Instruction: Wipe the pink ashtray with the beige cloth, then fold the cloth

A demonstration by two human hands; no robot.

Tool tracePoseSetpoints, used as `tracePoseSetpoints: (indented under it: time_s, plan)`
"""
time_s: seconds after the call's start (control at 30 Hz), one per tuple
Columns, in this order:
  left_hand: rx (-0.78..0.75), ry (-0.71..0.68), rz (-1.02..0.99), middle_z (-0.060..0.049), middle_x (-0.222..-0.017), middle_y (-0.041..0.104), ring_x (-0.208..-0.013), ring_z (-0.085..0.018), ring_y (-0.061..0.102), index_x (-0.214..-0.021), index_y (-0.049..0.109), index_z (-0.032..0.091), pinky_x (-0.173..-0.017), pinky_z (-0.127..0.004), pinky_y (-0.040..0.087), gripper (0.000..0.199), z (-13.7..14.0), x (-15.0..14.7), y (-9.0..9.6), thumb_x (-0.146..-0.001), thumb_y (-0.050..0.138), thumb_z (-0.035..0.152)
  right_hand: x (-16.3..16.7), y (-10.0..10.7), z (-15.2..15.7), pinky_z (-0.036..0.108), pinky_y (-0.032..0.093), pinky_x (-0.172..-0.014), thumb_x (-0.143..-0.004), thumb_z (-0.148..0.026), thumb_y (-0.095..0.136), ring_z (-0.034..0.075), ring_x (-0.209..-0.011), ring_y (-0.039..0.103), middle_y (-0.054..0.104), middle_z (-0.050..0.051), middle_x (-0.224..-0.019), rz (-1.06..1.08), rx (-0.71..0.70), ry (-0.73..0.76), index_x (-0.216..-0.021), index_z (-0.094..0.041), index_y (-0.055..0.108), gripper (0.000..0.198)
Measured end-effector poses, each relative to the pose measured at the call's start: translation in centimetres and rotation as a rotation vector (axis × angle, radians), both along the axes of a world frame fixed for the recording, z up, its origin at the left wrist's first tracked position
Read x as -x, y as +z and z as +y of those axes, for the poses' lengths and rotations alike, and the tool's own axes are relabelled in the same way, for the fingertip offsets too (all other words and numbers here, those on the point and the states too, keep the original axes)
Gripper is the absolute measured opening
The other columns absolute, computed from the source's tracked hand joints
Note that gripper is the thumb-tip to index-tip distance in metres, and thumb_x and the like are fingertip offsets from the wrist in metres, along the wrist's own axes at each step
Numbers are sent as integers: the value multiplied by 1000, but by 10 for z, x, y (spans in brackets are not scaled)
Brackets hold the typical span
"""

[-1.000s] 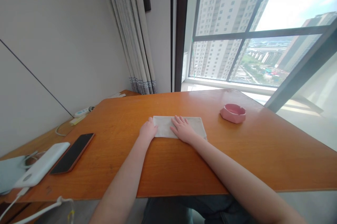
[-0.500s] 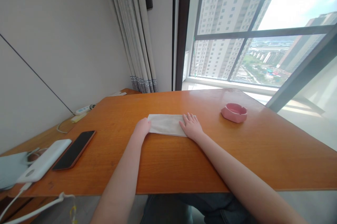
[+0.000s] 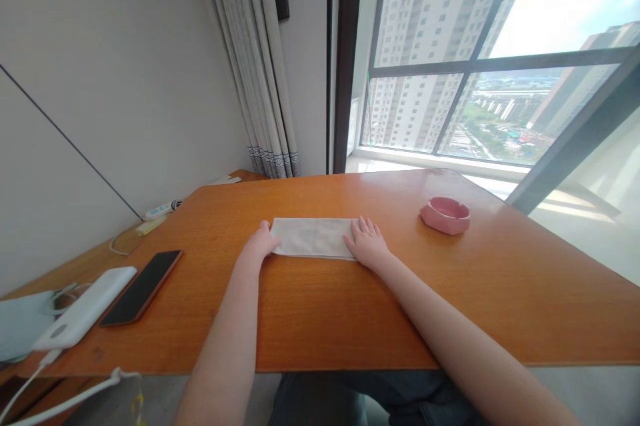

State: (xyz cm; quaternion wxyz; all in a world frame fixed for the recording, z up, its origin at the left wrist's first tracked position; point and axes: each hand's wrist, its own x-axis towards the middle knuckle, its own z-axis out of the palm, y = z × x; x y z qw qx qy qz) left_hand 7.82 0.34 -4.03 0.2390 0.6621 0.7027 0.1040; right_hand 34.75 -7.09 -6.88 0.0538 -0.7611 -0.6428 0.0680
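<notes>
A white folded cloth [image 3: 313, 237] lies flat on the wooden table, its long side running left to right. At its left end my left hand [image 3: 261, 241] is closed round the edge, the thumb on the cloth and the other fingers partly hidden. Over the right end my right hand [image 3: 369, 243] rests palm down, fingers stretched out and a little spread, pressing on the fabric.
A pink ashtray [image 3: 445, 216] stands to the right on the table [image 3: 320, 319]. On the left lie a dark phone [image 3: 142, 287], a white power bank [image 3: 86, 308] with a cable, and a power strip [image 3: 159, 211]. A window fills the right background.
My left hand has moved a little left, and the cloth's left end now reaches farther left. My right hand has barely shifted and stays on the right end.
</notes>
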Motion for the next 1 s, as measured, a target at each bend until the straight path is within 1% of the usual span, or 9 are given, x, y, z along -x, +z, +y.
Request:
tracePoseSetpoints:
  time_s: [0.13, 0.23, 0.33, 0.47, 0.57, 0.63, 0.73, 0.87, 1.0]
  plan:
    - [-262, 13, -32, -15, -106, 61, -98, -27, 59, -121, 42, 14, -79, -34, 44, 49, -3, -4, 8, -73, 51, 13, 7, -2, -6, 41, 11, -111, -89, -53, 25, 29, -139, 13, 16, 14, -151, 4, 38, -3, -144, -9, 22, 70]
    - [-558, 0, -197, -11, -101, 62, -95, -23, 59, -117, 47, 17, -82, -33, 44, 39, -12, -25, 13, -78, 48, 16, 23, -6, -7, 43, 9, -111, -90, -54, 23, 29, -139, 12, 15, 13, -152, 10, -4, 16, -144, -10, 21, 70]
    - [-762, -184, -399, -6, -97, 61, -86, -17, 58, -109, 52, 19, -80, -29, 45, 28, -28, -57, 9, -81, 49, 22, 40, -8, -8, 48, 6, -110, -90, -55, 23, 31, -139, 12, 17, 15, -151, 21, -60, 27, -144, -9, 22, 71]
    - [-672, -565, -435, -4, -91, 63, -82, -15, 56, -99, 58, 19, -79, -28, 45, 21, -46, -94, -6, -79, 52, 21, 39, -2, -8, 48, 10, -110, -91, -45, 25, 33, -137, 18, 22, 17, -149, 51, -74, 113, -142, -8, 28, 63]
    - [-567, -739, -365, -5, -91, 64, -89, -18, 56, -90, 63, 18, -85, -31, 44, 15, -49, -103, -16, -79, 53, 21, 15, 8, -6, 41, 18, -109, -89, -34, 31, 29, -135, 24, 26, 12, -148, 105, -20, 274, -139, -15, 35, 53]
    - [-527, -771, -328, -6, -93, 63, -90, -18, 56, -92, 64, 18, -86, -31, 43, 18, -48, -100, -18, -80, 52, 23, -3, 14, -4, 40, 20, -109, -85, -39, 40, 30, -135, 25, 28, 12, -148, 118, 24, 271, -137, -16, 38, 57]
    - [-505, -811, -232, -7, -100, 59, -92, -19, 55, -107, 64, 19, -87, -32, 43, 29, -47, -94, -17, -81, 51, 27, -16, 17, -2, 43, 18, -109, -81, -47, 46, 33, -136, 21, 27, 16, -147, 98, 43, 188, -135, -14, 40, 64]
    - [-535, -863, -78, -8, -114, 56, -107, -23, 50, -120, 57, 22, -97, -41, 37, 38, -50, -95, -17, -84, 46, 26, -12, 14, -2, 46, 15, -108, -83, -49, 41, 34, -137, 18, 24, 16, -148, 85, 37, 161, -135, -16, 39, 61]
    - [-523, -905, -91, -9, -133, 49, -122, -23, 43, -127, 51, 18, -106, -41, 28, 42, -53, -100, -17, -87, 40, 24, -8, 11, -3, 46, 14, -109, -83, -51, 42, 35, -137, 17, 24, 16, -148, 87, 36, 163, -135, -16, 39, 63]
